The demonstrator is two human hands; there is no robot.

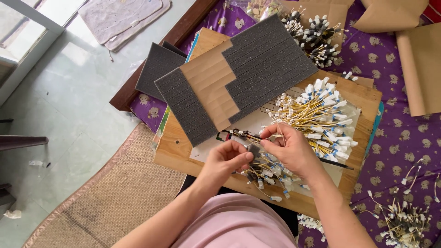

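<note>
Wooden board [183, 154] under everything; grey foam sheet [239, 76] up-left of grip. Yellow wire bundle [317, 117] just right. Left hand [225, 160] and right hand [289, 149] pinch small grey foam piece [253, 150] together, fingertips closed on it.

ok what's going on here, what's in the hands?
A person sits at a wooden board on their lap. The left hand and right hand pinch a small grey foam piece between them, over a bundle of yellow wires with white connectors. A large sheet of grey foam strips on brown backing lies just beyond.
</note>
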